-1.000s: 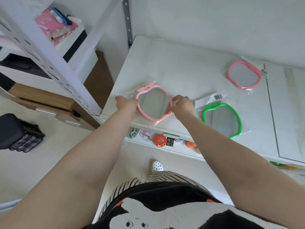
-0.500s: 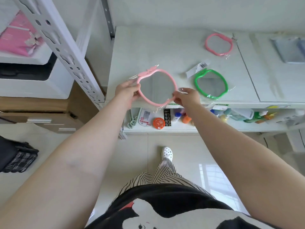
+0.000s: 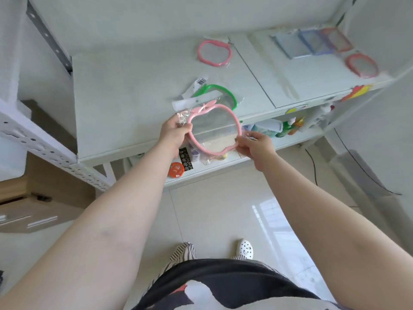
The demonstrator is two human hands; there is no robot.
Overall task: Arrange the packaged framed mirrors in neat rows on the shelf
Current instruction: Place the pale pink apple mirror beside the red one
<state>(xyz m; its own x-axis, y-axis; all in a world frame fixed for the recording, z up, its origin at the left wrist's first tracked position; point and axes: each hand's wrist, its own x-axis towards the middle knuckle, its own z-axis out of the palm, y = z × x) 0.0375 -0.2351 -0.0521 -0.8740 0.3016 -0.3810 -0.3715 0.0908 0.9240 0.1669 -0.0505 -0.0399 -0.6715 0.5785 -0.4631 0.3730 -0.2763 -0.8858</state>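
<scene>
Head view: the left hand (image 3: pixel 174 130) and right hand (image 3: pixel 254 143) each pinch one side of a pink packaged mirror (image 3: pixel 214 130), held over the near edge of the white shelf (image 3: pixel 125 104). On the shelf lie one green mirror (image 3: pixel 223 91) just beyond it, two more pink mirrors, far centre (image 3: pixel 213 53) and far right (image 3: pixel 362 64), and three rectangular mirrors (image 3: pixel 312 41) overlapping at the far right.

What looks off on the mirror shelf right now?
No neat rows yet. The green mirror lies askew near the front edge of the shelf, its label flap sticking out, while pink mirrors lie scattered. Another pink mirror is off the shelf, held by the left hand and right hand.
</scene>
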